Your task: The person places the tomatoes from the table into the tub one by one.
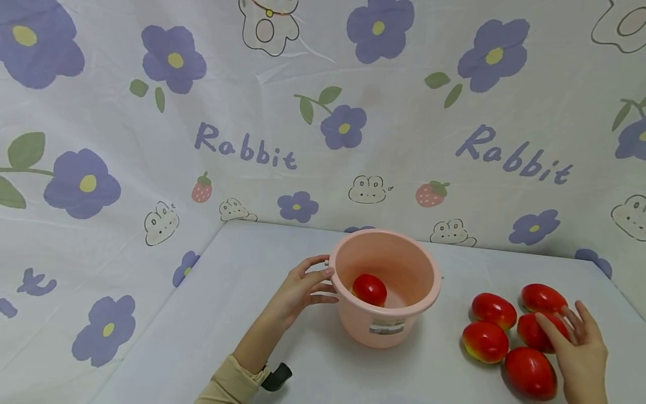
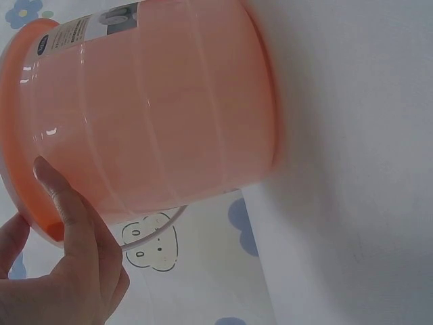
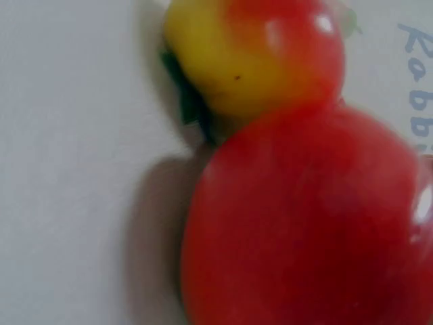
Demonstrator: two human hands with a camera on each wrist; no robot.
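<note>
A pink plastic bucket point(image 1: 388, 325) stands upright on the table, with one red oval, tomato-like fruit point(image 1: 370, 290) inside. My left hand point(image 1: 298, 289) grips its left rim, thumb at the edge and fingers beneath, as the left wrist view also shows. To the bucket's right, several similar fruits lie close together. My right hand point(image 1: 580, 348) is over the right-hand fruit point(image 1: 537, 331), thumb across it and fingers spread at its far side. The right wrist view has a large red fruit point(image 3: 304, 223) and a yellow-red one point(image 3: 270, 54) with green leaves; no fingers appear there.
Around the hand's fruit lie a back fruit point(image 1: 543, 297), a left one point(image 1: 485, 341) and a front one point(image 1: 530, 373). A cloth point(image 1: 323, 73) printed with flowers and rabbits hangs behind the white table point(image 1: 242, 269). The bucket's thin handle point(image 2: 159, 232) hangs beside it.
</note>
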